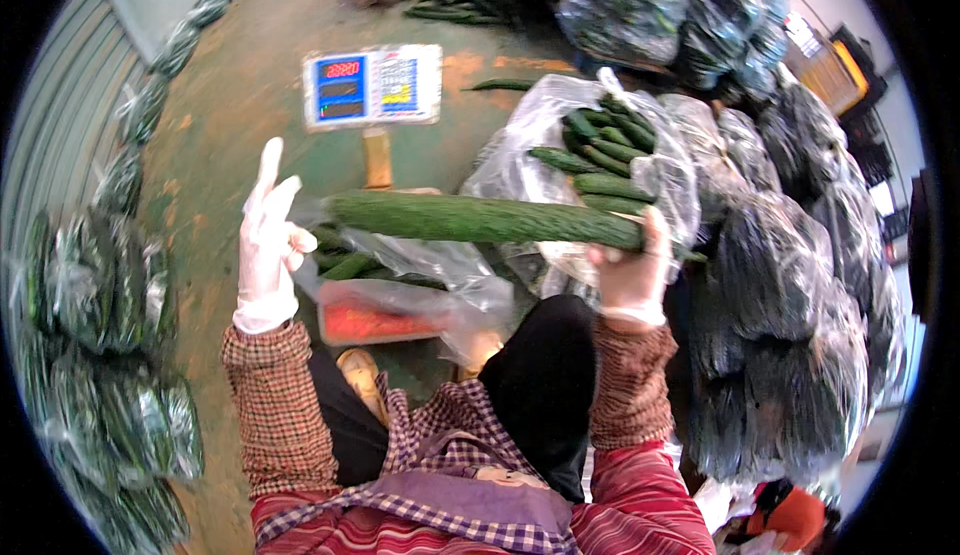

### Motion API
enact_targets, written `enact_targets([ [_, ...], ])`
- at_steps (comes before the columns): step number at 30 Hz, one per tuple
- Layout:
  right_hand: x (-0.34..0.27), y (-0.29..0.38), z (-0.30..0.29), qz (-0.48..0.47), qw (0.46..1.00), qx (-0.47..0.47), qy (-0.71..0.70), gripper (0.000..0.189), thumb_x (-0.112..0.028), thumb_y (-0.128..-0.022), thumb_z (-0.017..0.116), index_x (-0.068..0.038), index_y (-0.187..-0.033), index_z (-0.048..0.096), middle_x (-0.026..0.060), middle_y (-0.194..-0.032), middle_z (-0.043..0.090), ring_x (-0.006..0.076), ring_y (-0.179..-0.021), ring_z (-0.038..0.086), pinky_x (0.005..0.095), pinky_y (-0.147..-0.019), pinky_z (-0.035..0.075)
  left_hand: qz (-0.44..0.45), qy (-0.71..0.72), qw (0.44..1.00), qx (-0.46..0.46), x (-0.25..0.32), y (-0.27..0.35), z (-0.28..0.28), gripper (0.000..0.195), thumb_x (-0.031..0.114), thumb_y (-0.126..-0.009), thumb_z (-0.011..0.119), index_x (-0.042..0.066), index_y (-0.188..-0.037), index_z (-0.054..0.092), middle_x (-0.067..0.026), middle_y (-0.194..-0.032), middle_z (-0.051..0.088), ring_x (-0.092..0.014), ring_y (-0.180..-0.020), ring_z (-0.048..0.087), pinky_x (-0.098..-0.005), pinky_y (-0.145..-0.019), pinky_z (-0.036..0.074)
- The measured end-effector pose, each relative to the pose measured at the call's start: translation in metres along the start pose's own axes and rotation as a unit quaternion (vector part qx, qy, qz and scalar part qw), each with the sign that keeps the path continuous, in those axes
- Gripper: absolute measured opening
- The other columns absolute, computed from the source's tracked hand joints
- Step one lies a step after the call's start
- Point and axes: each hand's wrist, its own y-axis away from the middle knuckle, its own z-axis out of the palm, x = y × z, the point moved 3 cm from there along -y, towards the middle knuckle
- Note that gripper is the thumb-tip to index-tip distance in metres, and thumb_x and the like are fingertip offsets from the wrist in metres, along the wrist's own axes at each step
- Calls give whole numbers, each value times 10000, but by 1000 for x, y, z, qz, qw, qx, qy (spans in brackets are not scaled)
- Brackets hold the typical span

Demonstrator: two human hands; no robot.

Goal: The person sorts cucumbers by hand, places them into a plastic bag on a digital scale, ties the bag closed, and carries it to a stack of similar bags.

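My right hand point(634, 274), in a thin pale glove, grips the right end of a long green cucumber point(480, 219), which lies level across the view. The cucumber's other end points toward my left hand point(271, 247), gloved in white, fingers spread and apart from it. Below the cucumber, a clear plastic bag point(420, 262) with more cucumbers rests on a red scale platform point(382, 319). Behind stands the scale's display point(373, 86) with lit red digits. At the right, an opened plastic bag point(517, 135) holds several cucumbers point(615, 151).
Filled plastic bags are piled along the right point(780, 270) and at the back point(622, 15). Bagged cucumbers point(105, 285) lie stacked at the left, with a row of bags along the wall. A loose cucumber point(502, 85) lies behind the opened bag.
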Motion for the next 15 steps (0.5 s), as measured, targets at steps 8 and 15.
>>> enact_targets([
  [8, 75, 43, 8, 28, 997, 25, 69, 246, -287, -818, 636, -61, -890, 571, 78, -859, 589, 214, -737, 607, 358, -559, 537, -51, 77, 984, -151, -4, 6, -24, 550, 108, -829, 470, -84, -1322, 321, -178, -1385, 361, 26, -377, 410, -132, -298, 293],
  [15, 56, 66, -3, -148, 983, 45, 96, 149, -158, -760, 640, -118, -735, 499, -23, -737, 478, 116, -693, 491, 323, -649, 444, -39, 80, 993, -80, 4, 3, -31, 548, 90, -830, 463, -53, -1339, 316, -157, -1359, 404, 29, -378, 419, -127, -293, 303],
])
